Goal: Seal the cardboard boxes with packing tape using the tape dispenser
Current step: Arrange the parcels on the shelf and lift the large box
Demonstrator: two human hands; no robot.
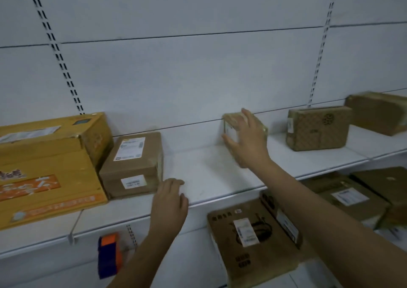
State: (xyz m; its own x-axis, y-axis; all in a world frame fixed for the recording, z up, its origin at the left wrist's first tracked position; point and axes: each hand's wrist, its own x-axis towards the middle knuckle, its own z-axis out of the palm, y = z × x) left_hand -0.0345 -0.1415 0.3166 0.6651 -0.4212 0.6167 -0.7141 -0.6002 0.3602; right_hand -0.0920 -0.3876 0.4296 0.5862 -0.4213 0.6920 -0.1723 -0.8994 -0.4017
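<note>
Both arms outstretched, left grip (169, 199) palm-down, fingers loosely curled, right grip (245, 140) around a small box (229, 129).

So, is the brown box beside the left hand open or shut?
Shut. The brown box has a flat, closed top, and a white label is stuck on it.

You see a yellow box (44, 166) with orange print at the left end of the white shelf (209, 177), a lattice-patterned brown box (317, 131) rightward, and a blue-and-orange tape dispenser (109, 254).
</note>
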